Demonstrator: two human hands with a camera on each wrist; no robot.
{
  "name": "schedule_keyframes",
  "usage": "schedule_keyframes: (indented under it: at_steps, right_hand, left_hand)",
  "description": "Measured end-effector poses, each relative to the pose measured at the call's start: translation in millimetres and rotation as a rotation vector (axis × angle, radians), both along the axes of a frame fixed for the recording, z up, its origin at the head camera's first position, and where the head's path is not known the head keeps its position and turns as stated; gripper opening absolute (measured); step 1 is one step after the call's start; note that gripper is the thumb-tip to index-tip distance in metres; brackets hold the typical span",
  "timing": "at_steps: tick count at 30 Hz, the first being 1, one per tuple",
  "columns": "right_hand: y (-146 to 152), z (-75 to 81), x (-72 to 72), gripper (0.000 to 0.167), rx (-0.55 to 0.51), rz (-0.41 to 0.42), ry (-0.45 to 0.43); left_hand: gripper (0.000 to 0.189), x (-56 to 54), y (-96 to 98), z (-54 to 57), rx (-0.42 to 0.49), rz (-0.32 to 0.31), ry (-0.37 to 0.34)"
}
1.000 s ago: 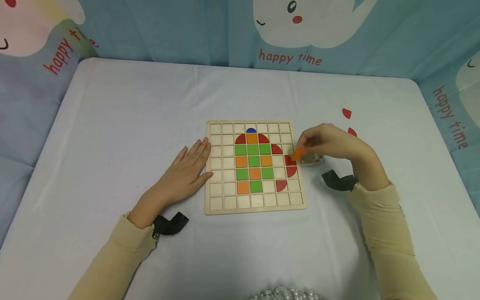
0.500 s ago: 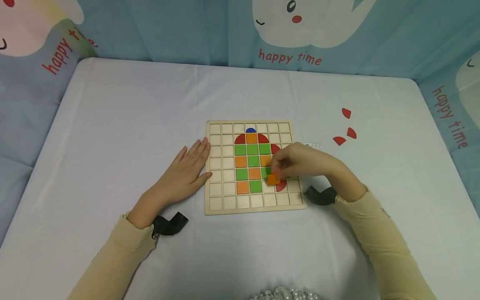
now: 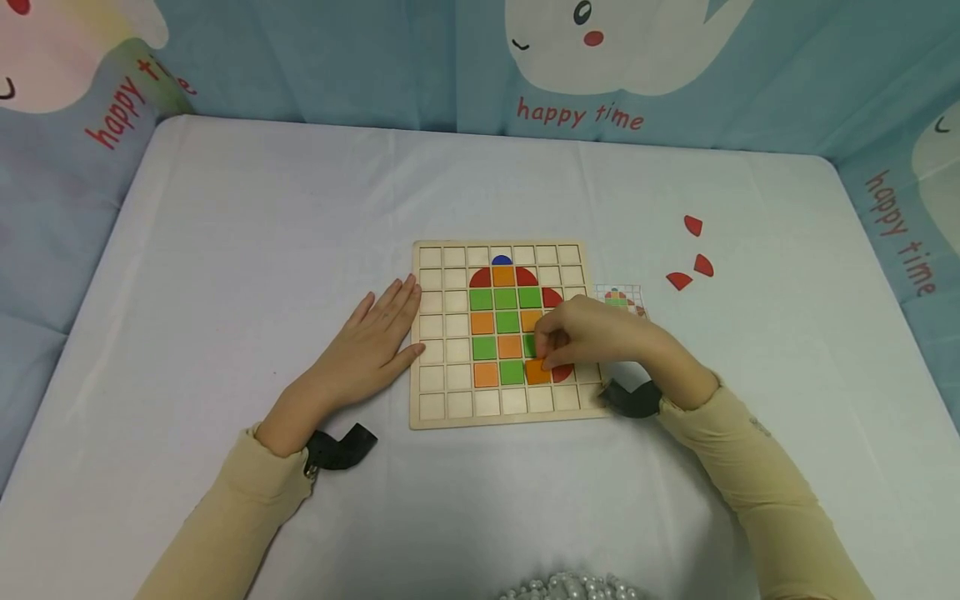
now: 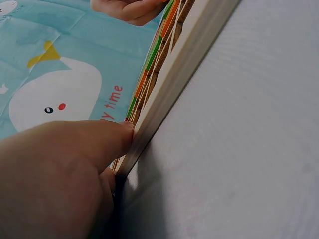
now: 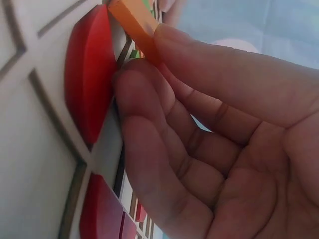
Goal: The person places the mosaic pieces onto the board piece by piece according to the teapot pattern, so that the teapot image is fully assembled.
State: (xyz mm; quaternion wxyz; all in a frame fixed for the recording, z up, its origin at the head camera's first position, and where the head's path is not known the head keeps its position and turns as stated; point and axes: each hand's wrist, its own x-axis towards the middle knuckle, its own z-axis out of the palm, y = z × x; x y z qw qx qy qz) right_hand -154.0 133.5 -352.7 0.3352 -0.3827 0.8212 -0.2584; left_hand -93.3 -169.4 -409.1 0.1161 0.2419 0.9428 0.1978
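A wooden grid board (image 3: 465, 423) lies on the table, with green, orange, red and blue pieces in its cells. My right hand (image 3: 600, 330) pinches an orange square tile (image 3: 537, 372) at a cell in the lower part of the board, right of a green square (image 3: 512, 372). In the right wrist view the tile (image 5: 133, 25) is tilted between thumb and fingers, beside a red quarter-circle piece (image 5: 89, 74). My left hand (image 3: 358, 354) lies flat with fingers straight, touching the board's left edge. In the left wrist view its thumb (image 4: 107, 139) rests at the board's rim.
Three red quarter-circle pieces (image 3: 679, 282) lie loose on the white table (image 3: 300, 208) at the right. A small printed pattern card (image 3: 618, 297) sits beside the board, partly covered by my right arm. A blue printed cloth (image 3: 360, 67) rises behind the table.
My right hand has carried the orange square tile from the board's right edge leftward and toward me, and lowered it to the cell. The left hand has stayed still.
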Motion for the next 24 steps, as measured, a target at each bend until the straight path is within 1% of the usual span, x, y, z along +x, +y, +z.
schedule_keyframes:
  at_steps: [3, 6, 10, 12, 16, 21, 24]
  right_hand:
    - [-0.1, 0.6, 0.2, 0.013, 0.006, -0.002, -0.009]
    - [0.0, 1.0, 0.6, 0.013, 0.001, -0.005, 0.008]
    - [0.0, -0.2, 0.8, 0.009, -0.037, -0.006, 0.046]
    - [-0.8, -1.4, 0.8, 0.006, -0.062, -0.002, 0.049]
    - [-3.3, -3.7, 1.8, 0.012, -0.097, 0.013, 0.022]
    - [-4.3, -5.5, 2.2, 0.01, -0.115, 0.045, 0.012]
    - [-3.1, -5.2, 0.5, 0.01, -0.126, 0.046, 0.019]
  left_hand:
    - [0.071, 0.2, -0.2, 0.0, 0.0, 0.001, 0.001]
    - [0.071, 0.1, -0.3, -0.4, -0.001, 0.001, 0.005]
    - [0.071, -0.2, -0.4, -1.3, -0.003, -0.002, 0.011]
    - [0.071, -0.5, -0.2, -1.5, -0.001, -0.003, 0.013]
    - [0.071, -0.8, -0.2, -1.6, 0.0, -0.003, 0.013]
    - [0.07, -0.6, 0.1, -1.1, 0.003, 0.002, 0.009]
    - [0.07, -0.4, 0.8, -0.4, 0.008, 0.012, 0.004]
